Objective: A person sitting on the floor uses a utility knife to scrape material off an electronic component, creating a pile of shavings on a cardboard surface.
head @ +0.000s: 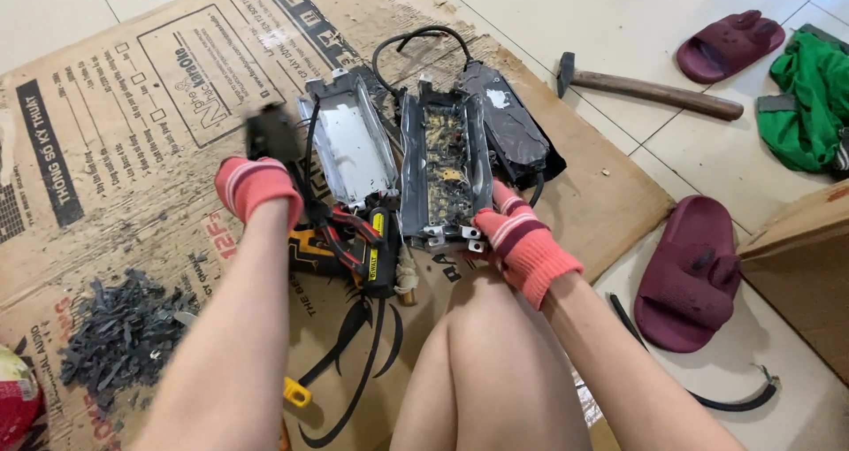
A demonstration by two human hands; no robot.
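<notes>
Fingers of the right hand [522,239] were clamped on the opened metal casing [445,170], steadying it upright. The left hand [258,184] gripped a blurred dark tool [270,133] above the cardboard [115,133].

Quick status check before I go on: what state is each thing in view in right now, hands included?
Left hand: gloved, gripping a blurred dark tool.
Right hand: gloved, holding the opened metal case.
Metal case: open, circuit board exposed.
Grey lid: off, lying inside up.
Hammer: lying on tiles, untouched.
Dark scraps: piled on cardboard.
</notes>
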